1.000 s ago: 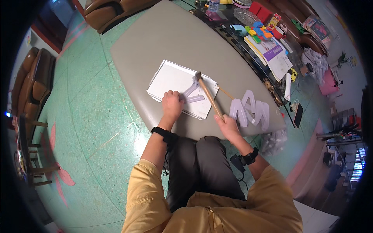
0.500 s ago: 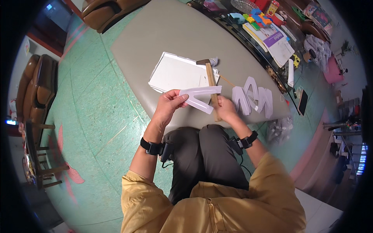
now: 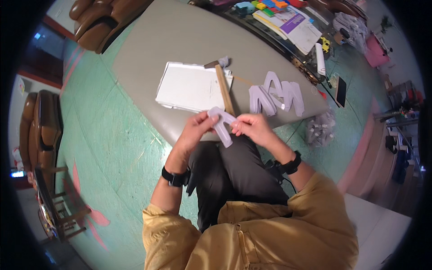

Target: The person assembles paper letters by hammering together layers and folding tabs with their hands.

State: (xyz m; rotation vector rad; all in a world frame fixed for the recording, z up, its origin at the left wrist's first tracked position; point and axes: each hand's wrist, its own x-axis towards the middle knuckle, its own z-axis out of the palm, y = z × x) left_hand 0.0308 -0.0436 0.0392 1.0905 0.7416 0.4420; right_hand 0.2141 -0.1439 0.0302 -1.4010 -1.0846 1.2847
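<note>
My left hand (image 3: pixel 196 129) pinches a pale lilac V-shaped piece (image 3: pixel 221 133) near its bend. One arm of the piece points down over my lap, and my right hand (image 3: pixel 253 129) has the end of the other arm between thumb and fingers. Just beyond my hands lies a tool with a long wooden handle (image 3: pixel 223 90) and a dark head (image 3: pixel 211 65), leaning across the edge of a shallow white box (image 3: pixel 186 87). To the right, several similar lilac pieces (image 3: pixel 262 101) lie grouped on the grey padded surface (image 3: pixel 180 33).
A clear plastic bag (image 3: pixel 320 130) with things in it sits beyond the surface's right corner. Papers (image 3: pixel 292 29) and coloured toy bricks (image 3: pixel 270 5) lie on a dark table at the far right. Brown leather chairs (image 3: pixel 49 130) stand at the left on the green floor (image 3: pixel 112 180).
My right hand has let go of the wooden handle and taken one arm of the lilac piece. The piece has come closer to me and turned downward. The whole view has shifted slightly.
</note>
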